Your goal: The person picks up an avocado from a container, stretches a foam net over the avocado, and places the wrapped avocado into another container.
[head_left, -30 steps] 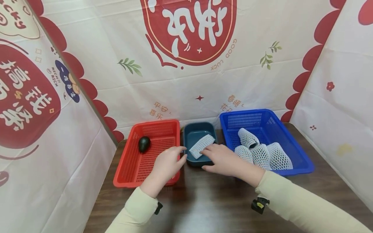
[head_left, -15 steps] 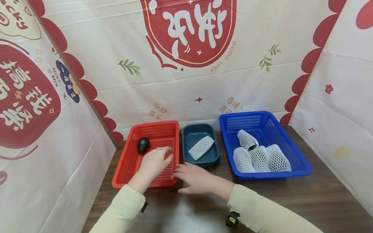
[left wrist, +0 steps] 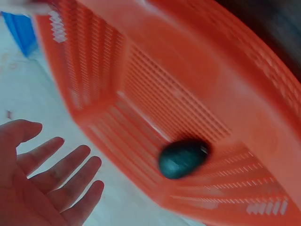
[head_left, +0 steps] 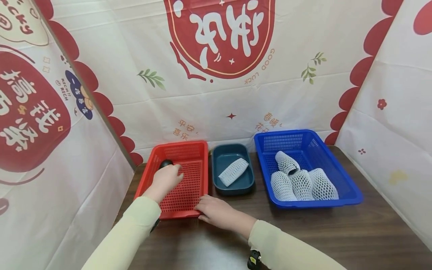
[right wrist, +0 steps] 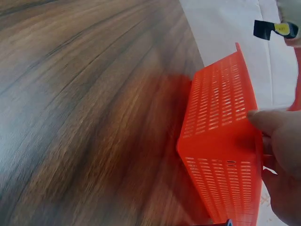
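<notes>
A dark green avocado (head_left: pixel 165 163) lies at the back left inside the red basket (head_left: pixel 183 213); the left wrist view shows the avocado (left wrist: pixel 178 162) whole. My left hand (head_left: pixel 164 181) is over the basket, close to the avocado and partly covering it from the head camera. Its fingers are spread and hold nothing. At the basket's near right corner, my right hand (head_left: pixel 217 212) grips the rim, with the thumb (right wrist: pixel 263 120) against the outer wall. A white foam net sleeve (head_left: pixel 233 171) lies flat in the dark teal tray (head_left: pixel 218 157).
To the right stands a blue basket (head_left: pixel 324 203) with several net-sleeved items (head_left: pixel 302 184), one showing a dark end. The teal tray sits between the two baskets on the wooden table (head_left: pixel 303 232). Printed cloth walls (head_left: pixel 216 101) enclose the back and sides.
My right hand has left the teal tray's near side and moved left to the red basket's corner. My left hand has moved left over the basket, towards the avocado. The foam sleeve stays put.
</notes>
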A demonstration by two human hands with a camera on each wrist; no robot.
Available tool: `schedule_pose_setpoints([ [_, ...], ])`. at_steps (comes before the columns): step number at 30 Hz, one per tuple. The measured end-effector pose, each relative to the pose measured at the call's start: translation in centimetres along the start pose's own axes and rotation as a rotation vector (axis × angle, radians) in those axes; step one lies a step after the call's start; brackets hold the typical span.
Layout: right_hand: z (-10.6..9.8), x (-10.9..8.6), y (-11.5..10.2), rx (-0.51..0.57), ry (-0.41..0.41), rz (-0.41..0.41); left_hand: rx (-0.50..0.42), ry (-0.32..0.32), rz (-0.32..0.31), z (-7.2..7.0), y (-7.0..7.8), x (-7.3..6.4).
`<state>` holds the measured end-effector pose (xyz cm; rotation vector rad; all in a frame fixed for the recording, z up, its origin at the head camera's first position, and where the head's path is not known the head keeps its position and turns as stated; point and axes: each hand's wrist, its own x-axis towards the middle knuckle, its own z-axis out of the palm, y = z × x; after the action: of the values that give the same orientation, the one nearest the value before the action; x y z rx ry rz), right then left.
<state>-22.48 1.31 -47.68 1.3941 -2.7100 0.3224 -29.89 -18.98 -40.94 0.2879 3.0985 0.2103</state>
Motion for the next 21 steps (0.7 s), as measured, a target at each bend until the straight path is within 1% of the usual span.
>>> schedule_pose_setpoints([
  [4,0.2,0.2,-0.3,-0.005,0.012,0.016,0.017,-0.029,-0.046,0.0,-2.2,1.4],
  [9,0.2,0.2,-0.3,-0.011,0.008,0.021,0.046,-0.036,-0.075,-0.1,-4.1,2.9],
  [12,0.2,0.3,-0.1,-0.014,0.009,0.017,0.073,-0.077,-0.091,0.2,-5.1,4.0],
  [17,0.1,0.5,0.0,-0.019,0.003,0.004,0.074,-0.169,-0.11,1.1,-6.4,5.5],
  [21,0.0,0.8,0.0,0.0,-0.026,0.016,0.058,-0.227,-0.072,1.8,-7.4,6.5],
])
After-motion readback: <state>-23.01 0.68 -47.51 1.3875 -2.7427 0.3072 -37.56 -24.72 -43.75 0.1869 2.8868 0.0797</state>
